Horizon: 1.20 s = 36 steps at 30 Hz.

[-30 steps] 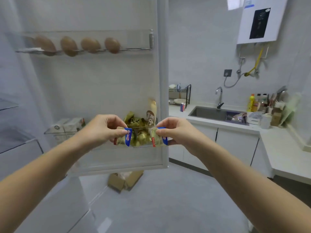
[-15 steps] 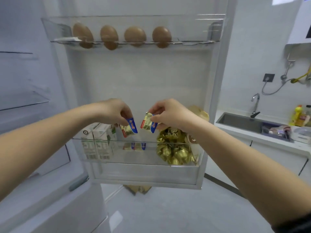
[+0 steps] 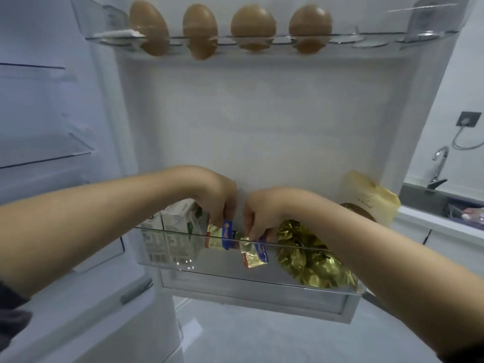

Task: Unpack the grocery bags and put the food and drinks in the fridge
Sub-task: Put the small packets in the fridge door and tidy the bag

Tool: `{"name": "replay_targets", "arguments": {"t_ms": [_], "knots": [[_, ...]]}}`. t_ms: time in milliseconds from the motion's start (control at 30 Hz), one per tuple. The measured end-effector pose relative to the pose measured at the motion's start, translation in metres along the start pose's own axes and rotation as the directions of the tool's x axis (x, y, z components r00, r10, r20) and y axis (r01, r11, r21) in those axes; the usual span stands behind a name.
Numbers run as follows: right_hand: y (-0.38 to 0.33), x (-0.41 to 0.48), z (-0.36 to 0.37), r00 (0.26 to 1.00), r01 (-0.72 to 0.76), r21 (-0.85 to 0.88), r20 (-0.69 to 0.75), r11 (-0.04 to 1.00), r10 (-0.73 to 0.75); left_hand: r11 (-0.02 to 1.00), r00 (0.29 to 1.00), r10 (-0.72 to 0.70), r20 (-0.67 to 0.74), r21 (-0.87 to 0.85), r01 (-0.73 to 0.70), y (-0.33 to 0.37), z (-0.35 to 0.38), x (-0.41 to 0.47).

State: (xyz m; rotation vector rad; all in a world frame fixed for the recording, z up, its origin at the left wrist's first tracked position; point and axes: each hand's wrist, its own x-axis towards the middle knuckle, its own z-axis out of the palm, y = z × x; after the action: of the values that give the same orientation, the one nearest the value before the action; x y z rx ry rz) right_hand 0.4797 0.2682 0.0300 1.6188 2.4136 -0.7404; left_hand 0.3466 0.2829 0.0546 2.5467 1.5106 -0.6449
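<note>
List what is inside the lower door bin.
Two cartons at left; the left hand holds the left packet, the right hand the right packet; a gold bag; a pale bag behind it. The right arm hides the pale bag's base.

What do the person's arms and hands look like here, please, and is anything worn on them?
Both forearms are bare. The left hand and right hand wear no gloves, and no ring or watch is visible. A dark grey sleeve covers the left arm higher up; a dark sleeve edge shows on the right.
</note>
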Motion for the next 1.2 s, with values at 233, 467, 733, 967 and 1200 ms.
{"name": "replay_targets", "arguments": {"t_ms": [233,467,733,967,1200], "knots": [[-0.005,0.013,0.009,0.99,-0.122,-0.01,0.076,0.992,0.123,0.99,0.99,0.101,0.099,0.09,-0.11,0.002,0.015,0.016],[-0.014,0.016,0.016,0.97,-0.225,0.009,0.091,0.974,0.224,0.978,0.973,0.203,0.105,0.031,-0.207,0.004,0.024,0.022],[-0.022,0.001,0.016,0.975,-0.217,-0.154,-0.081,0.964,0.207,0.975,0.978,0.209,0.015,0.073,-0.209,0.002,0.028,0.021],[-0.02,0.001,0.02,0.965,-0.252,-0.074,-0.089,0.965,0.245,0.964,0.978,0.203,0.053,0.165,-0.209,0.007,0.028,0.017],[-0.021,-0.005,0.022,0.959,-0.266,-0.035,-0.11,0.963,0.261,0.967,0.973,0.231,0.016,0.103,-0.232,0.006,0.024,0.009]]}}
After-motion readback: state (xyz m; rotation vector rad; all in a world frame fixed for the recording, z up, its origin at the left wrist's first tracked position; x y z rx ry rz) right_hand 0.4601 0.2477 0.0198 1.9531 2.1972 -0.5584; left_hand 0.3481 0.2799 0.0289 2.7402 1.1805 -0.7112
